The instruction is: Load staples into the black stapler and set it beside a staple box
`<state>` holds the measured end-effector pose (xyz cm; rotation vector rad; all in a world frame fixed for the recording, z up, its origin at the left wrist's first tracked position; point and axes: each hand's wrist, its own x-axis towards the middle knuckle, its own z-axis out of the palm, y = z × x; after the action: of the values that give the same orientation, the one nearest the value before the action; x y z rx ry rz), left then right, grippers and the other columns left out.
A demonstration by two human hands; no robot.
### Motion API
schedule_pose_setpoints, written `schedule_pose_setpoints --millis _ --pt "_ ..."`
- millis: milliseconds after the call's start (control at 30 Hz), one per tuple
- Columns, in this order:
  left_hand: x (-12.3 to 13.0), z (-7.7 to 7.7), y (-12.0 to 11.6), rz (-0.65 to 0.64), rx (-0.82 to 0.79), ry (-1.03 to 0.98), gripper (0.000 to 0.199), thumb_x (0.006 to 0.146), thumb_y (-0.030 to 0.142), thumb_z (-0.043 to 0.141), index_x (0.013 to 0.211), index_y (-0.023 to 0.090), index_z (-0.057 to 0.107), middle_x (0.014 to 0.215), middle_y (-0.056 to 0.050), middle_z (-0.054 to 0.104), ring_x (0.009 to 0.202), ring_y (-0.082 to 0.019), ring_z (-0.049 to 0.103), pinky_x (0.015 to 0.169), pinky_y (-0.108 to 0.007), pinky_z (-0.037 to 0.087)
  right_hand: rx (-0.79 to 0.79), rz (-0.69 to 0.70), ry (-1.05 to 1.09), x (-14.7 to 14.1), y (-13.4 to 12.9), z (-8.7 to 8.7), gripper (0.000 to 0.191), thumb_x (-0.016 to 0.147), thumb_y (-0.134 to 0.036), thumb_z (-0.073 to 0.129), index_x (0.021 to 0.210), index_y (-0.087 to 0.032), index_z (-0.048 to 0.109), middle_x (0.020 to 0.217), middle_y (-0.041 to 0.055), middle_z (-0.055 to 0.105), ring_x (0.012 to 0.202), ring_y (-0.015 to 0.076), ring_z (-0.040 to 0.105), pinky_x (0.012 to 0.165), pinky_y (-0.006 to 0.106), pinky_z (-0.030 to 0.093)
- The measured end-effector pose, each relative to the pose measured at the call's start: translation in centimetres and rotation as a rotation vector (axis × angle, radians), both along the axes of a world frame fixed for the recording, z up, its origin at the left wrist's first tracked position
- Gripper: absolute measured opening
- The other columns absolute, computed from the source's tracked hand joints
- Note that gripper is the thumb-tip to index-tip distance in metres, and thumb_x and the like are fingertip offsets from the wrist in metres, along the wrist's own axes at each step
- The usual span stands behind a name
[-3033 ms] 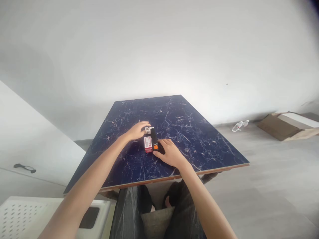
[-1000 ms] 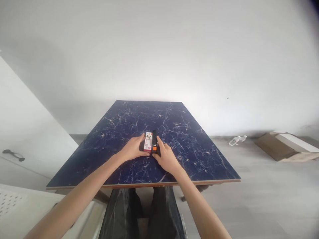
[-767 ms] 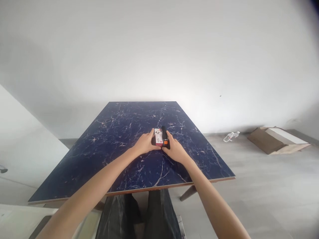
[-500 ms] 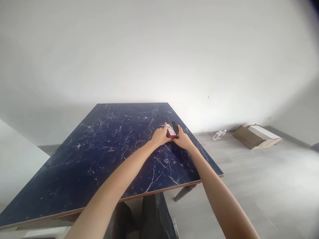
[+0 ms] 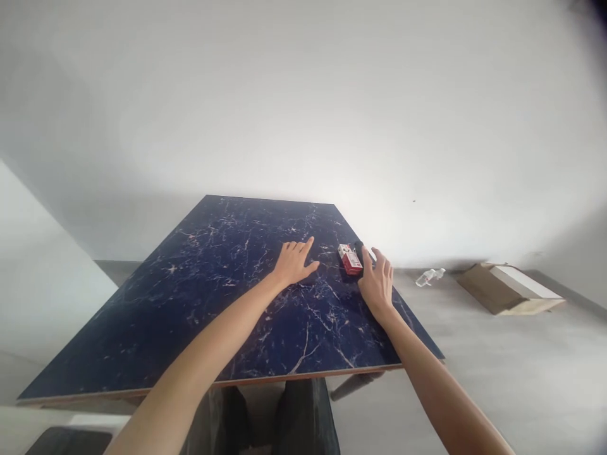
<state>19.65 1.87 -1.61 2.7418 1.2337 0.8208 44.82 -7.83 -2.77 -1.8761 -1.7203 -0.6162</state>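
Note:
On the right part of the dark blue marbled table (image 5: 222, 253) lies a small red-and-white box (image 5: 349, 260). Close against its right side is a black object (image 5: 359, 246), mostly covered by my right hand; its kind cannot be made out. My right hand (image 5: 377, 281) is at that object, fingers apart and not wrapped round anything I can see. To the left of the box, my left hand (image 5: 294, 264) is spread over the tabletop, palm down, with nothing in it and a gap between it and the box.
A pale wall (image 5: 303, 101) rises behind the table. On the floor to the right lie clear plastic bottles (image 5: 429, 277) and a brown cardboard box (image 5: 507, 289). Below the front edge are my legs (image 5: 303, 414), and a dark seat-like shape (image 5: 71, 440) at lower left.
Both hands have come off the red-and-white box and moved apart, my left hand to the left with its fingers spreading. The box and black object now rest on the table. The view has shifted slightly.

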Motion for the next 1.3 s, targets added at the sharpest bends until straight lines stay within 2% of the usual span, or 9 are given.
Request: schedule_pose_setpoints --millis 100,200,267,333,433,667,800,1000,1300 --pt "-6.3 0.3 0.3 0.143 0.001 -0.083 0.063 0.101 0.054 0.036 0.152 0.017 0.042 0.130 -0.013 0.064 0.122 -0.032 0.053 0.109 -0.046 0.031 0.040 0.100 -0.029 -4.1 1.5 1.1 0.068 0.082 -0.005 0.042 0.148 -0.020 0.047 0.152 0.0162 0.043 0.141 0.0328 0.036 0.112 0.053 0.035" --pt "-10.6 0.6 0.9 0.303 -0.085 -0.119 0.046 0.104 0.042 0.033 0.124 0.016 0.064 0.115 -0.013 0.070 0.113 -0.030 0.059 0.103 -0.043 0.038 -0.046 0.299 0.013 -10.7 4.4 2.6 0.053 0.090 -0.011 0.039 0.142 -0.017 0.054 0.140 0.0165 0.056 0.129 0.0293 0.050 0.109 0.045 0.039" --pt "-12.3 0.8 1.4 0.332 -0.143 -0.084 0.041 0.103 0.038 0.036 0.101 0.018 0.071 0.096 -0.012 0.072 0.096 -0.028 0.065 0.090 -0.039 0.044 -0.196 0.351 0.058 -15.6 6.5 3.5 0.042 0.099 -0.025 0.037 0.133 -0.017 0.060 0.123 0.0161 0.066 0.111 0.0278 0.062 0.099 0.039 0.045" --pt "-13.1 0.8 1.9 0.324 -0.186 -0.038 0.039 0.101 0.037 0.041 0.085 0.019 0.071 0.080 -0.009 0.071 0.079 -0.025 0.066 0.078 -0.035 0.046 -0.401 0.338 0.054 -19.5 8.0 4.1 0.046 0.104 -0.040 0.032 0.113 -0.017 0.070 0.104 0.0158 0.072 0.098 0.0288 0.068 0.090 0.039 0.047" --pt "-13.3 0.5 2.2 0.319 -0.216 0.016 0.042 0.100 0.037 0.043 0.073 0.020 0.070 0.070 -0.008 0.070 0.071 -0.023 0.065 0.072 -0.033 0.047 -0.514 0.294 0.062 -22.7 9.4 3.8 0.046 0.104 -0.043 0.035 0.102 -0.018 0.074 0.103 0.0155 0.074 0.097 0.0281 0.070 0.086 0.036 0.047" --pt "-11.8 -0.7 1.8 0.302 -0.220 0.041 0.043 0.100 0.037 0.041 0.082 0.020 0.075 0.085 -0.013 0.074 0.085 -0.028 0.070 0.079 -0.037 0.049 -0.533 0.248 0.100 -22.2 9.9 1.4 0.034 0.101 -0.031 0.040 0.103 -0.019 0.072 0.102 0.0141 0.075 0.092 0.0265 0.070 0.078 0.032 0.046" --pt "-11.9 -0.7 2.0 0.291 -0.236 0.000 0.041 0.101 0.039 0.041 0.083 0.020 0.073 0.080 -0.011 0.073 0.080 -0.027 0.069 0.075 -0.034 0.048 -0.544 0.270 0.122 -22.0 9.7 1.3 0.036 0.104 -0.032 0.037 0.104 -0.020 0.071 0.101 0.0118 0.074 0.091 0.0240 0.069 0.077 0.030 0.044" --pt "-12.7 -0.6 2.4 0.297 -0.250 -0.075 0.026 0.101 0.032 0.045 0.109 0.023 0.068 0.081 -0.004 0.074 0.077 -0.023 0.069 0.073 -0.031 0.046 -0.540 0.325 0.169 -22.3 9.2 1.1 0.036 0.105 -0.040 0.038 0.101 -0.021 0.070 0.101 0.0085 0.075 0.090 0.0218 0.068 0.074 0.028 0.041" --pt "-12.6 -0.7 2.2 0.274 -0.260 -0.097 0.022 0.095 0.024 0.052 0.104 0.023 0.073 0.082 -0.004 0.075 0.080 -0.023 0.070 0.074 -0.030 0.046 -0.522 0.362 0.180 -22.2 8.9 1.1 0.029 0.103 -0.033 0.043 0.099 -0.021 0.069 0.103 0.0078 0.075 0.092 0.0210 0.067 0.075 0.027 0.039"
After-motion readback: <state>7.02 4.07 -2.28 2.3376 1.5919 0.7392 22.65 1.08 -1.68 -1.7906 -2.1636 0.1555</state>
